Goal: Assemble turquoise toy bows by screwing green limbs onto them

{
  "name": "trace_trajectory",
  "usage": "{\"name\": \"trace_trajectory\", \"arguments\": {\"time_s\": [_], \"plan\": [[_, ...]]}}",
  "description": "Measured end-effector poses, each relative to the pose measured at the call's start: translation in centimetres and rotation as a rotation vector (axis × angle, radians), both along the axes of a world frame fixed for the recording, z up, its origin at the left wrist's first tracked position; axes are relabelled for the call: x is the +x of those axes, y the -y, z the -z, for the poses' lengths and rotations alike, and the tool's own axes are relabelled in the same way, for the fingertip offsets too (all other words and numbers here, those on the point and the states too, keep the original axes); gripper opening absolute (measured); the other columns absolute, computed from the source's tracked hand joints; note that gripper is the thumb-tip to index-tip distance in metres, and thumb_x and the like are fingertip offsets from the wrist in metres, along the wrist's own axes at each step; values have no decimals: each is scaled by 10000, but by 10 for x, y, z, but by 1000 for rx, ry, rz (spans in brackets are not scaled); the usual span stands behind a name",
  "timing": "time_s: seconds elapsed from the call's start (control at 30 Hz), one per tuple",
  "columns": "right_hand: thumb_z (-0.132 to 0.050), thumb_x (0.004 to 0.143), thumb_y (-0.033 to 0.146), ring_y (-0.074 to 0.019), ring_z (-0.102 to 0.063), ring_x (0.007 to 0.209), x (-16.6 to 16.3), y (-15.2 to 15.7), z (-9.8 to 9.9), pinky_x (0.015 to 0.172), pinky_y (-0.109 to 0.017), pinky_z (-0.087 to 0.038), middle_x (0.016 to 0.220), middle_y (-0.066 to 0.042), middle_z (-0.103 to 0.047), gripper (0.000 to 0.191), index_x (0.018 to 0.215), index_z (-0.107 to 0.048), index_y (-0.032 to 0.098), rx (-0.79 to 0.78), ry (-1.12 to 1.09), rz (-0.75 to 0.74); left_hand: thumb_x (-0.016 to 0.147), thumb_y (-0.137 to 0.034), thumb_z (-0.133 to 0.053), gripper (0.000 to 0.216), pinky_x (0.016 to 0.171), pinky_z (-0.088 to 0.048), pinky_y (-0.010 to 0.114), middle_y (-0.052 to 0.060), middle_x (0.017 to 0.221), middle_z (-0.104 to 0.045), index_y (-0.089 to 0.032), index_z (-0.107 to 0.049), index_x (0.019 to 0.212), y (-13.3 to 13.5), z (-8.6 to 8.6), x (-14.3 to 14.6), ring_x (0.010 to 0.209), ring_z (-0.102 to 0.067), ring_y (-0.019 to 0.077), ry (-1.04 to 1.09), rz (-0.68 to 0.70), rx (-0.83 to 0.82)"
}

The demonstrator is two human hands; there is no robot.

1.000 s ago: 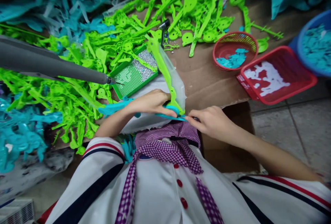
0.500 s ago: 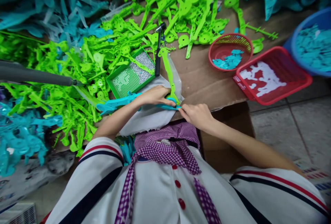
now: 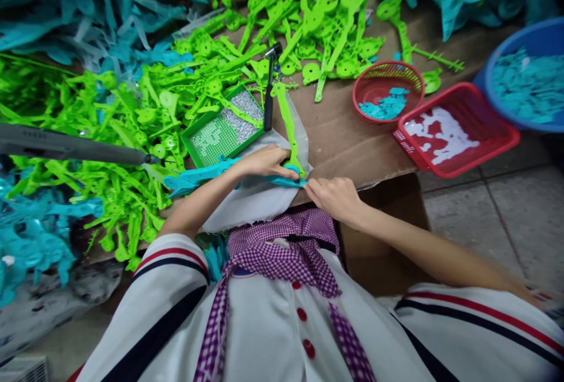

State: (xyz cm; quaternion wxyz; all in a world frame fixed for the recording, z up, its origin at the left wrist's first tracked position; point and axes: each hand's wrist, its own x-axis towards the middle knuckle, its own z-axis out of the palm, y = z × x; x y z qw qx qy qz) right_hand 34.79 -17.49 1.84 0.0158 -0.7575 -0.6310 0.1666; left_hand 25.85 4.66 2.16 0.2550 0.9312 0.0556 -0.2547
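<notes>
My left hand [image 3: 263, 163] is closed over a long teal plastic piece [image 3: 198, 175] that lies across a white cloth [image 3: 255, 197] at the table's near edge. A bright green plastic strip [image 3: 287, 120] in a clear sleeve rises from under that hand. My right hand [image 3: 333, 196] pinches the right tip of the teal piece, fingers pressed together. A black-handled tool [image 3: 268, 93] stands just behind the hands. Beside it is a green tray [image 3: 200, 156] of small silvery beads.
Heaps of green plastic parts [image 3: 132, 117] cover the cardboard tabletop [image 3: 348, 141], with teal parts [image 3: 30, 241] at left and back. A round red basket [image 3: 386, 93], a square red basket [image 3: 458, 129] and a blue tub [image 3: 524, 76] sit right. A grey rod [image 3: 66, 148] juts from left.
The green strip has dropped from upright to lower and flatter. Both hands have stayed together on the teal piece. The grey rod's tip has drawn back to the left.
</notes>
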Motion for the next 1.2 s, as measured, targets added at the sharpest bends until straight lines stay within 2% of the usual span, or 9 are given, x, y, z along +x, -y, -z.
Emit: {"name": "trace_trajectory", "arguments": {"time_s": [0.33,0.43,0.57,0.77,0.83,0.9,1.0,1.13,1.2], "plan": [[-470,989,428,-161,-624,653,61,-9,-22,595,-277,-271,762,-40,-751,356,901,-748,224,-92,-311,-134,834,-660,-584,511,600,-269,272,-18,668,-487,-153,-614,785,2,10,3,626,-420,126,-71,-12,-184],[-440,992,488,-144,-573,598,83,3,-26,600,-270,-319,659,-21,-685,436,822,-720,200,34,-415,84,827,-662,-589,510,587,-270,267,-18,684,-493,-155,-603,771,-4,16,5,619,-420,122,-102,-36,-215],[-356,1021,477,-195,-602,687,76,1,-2,636,-302,-353,782,-77,-704,482,989,-729,174,149,-205,482,833,-683,-620,520,631,-342,288,36,790,-575,-164,-620,835,-6,10,0,722,-532,180,-16,-108,-32],[-409,1023,425,-329,-608,1168,46,-13,23,960,-499,-459,1297,-197,-644,432,1305,-673,232,446,-90,457,914,-427,-663,354,930,-495,393,90,1193,-577,-261,-555,1207,30,-28,-80,1107,-593,257,684,-377,189],[-452,1012,417,-304,-622,1167,38,-19,12,1007,-479,-474,1252,-189,-657,397,1254,-702,225,647,-205,510,856,-407,-723,374,1003,-469,465,74,1213,-511,-300,-544,1166,31,-37,-116,1155,-541,281,1107,-680,517],[-480,1005,409,-272,-634,1149,26,-36,-3,1010,-449,-503,1207,-159,-661,371,1235,-703,222,776,-361,522,786,-507,-758,532,1058,-402,570,91,1300,-425,-299,-495,1199,16,-42,-144,1255,-453,337,1380,-1046,791],[-481,1002,433,-251,-614,1185,-2,-77,-25,1014,-456,-531,1234,-133,-631,389,1275,-665,226,841,-556,419,788,-576,-748,818,1099,-334,584,123,1482,-301,-291,-285,1398,-36,-47,-168,1419,-322,351,1492,-1422,744],[-445,1015,430,-234,-614,1174,-46,-132,-47,1007,-452,-549,1275,-126,-610,401,1317,-632,244,864,-737,230,827,-595,-728,843,1168,-275,520,99,1566,-281,-292,-260,1458,-113,-51,-182,1549,-111,307,1531,-1453,635],[-420,1025,435,-228,-619,1161,-65,-149,-57,991,-448,-558,1291,-118,-609,414,1361,-599,275,856,-785,159,826,-610,-721,838,1116,-391,481,116,1540,-352,-300,-266,1458,-138,-51,-185,1505,-279,290,1593,-1450,585]]}}
